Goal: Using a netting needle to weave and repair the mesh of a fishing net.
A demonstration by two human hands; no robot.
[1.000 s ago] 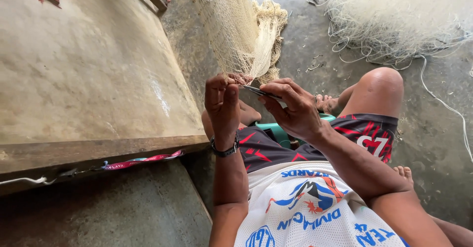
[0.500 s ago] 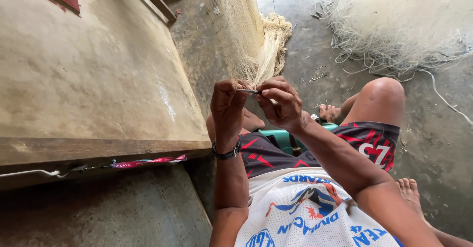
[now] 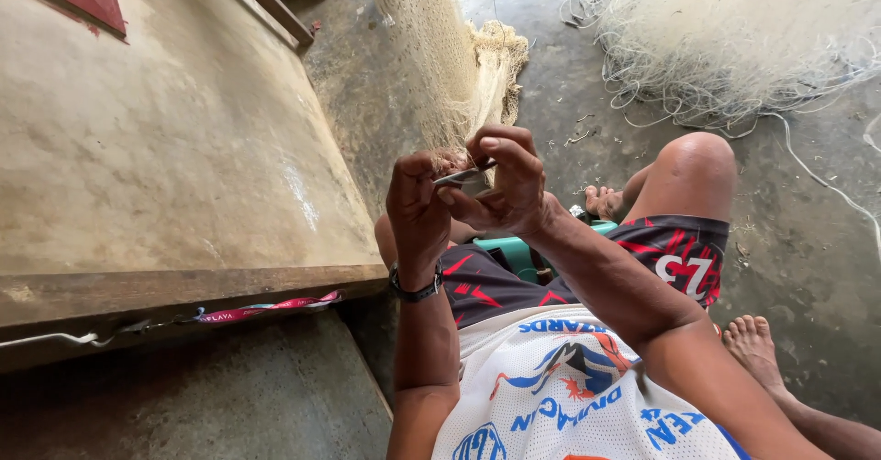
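Head camera is looking down at my two hands, raised together in front of my chest. My left hand (image 3: 418, 205), wearing a dark wristband (image 3: 416, 287), is curling its fingers shut around the near end of a thin flat netting needle (image 3: 465, 177). My right hand (image 3: 505, 180) is closing over the needle's other end, thumb and fingers pinching it, so both hands are touching each other around it. The needle is lying roughly level between them, and its tip is too hidden to make out.

Just beyond my hands, a pale fishing net (image 3: 440, 56) is hanging down along a concrete wall (image 3: 184, 148) and bunching near my fingertips; whether a strand is caught in my grip I cannot tell. A larger heap of tangled net (image 3: 734, 38) is lying on the concrete floor (image 3: 808, 240), well apart to my right.

I am sitting in a white printed jersey (image 3: 551, 396) and dark patterned shorts (image 3: 679, 253), my right knee (image 3: 697, 162) bent upward. A green stool (image 3: 514, 253) is showing between my legs. A red ribbon (image 3: 266, 308) is lying along a wooden ledge (image 3: 184, 290) to my left.
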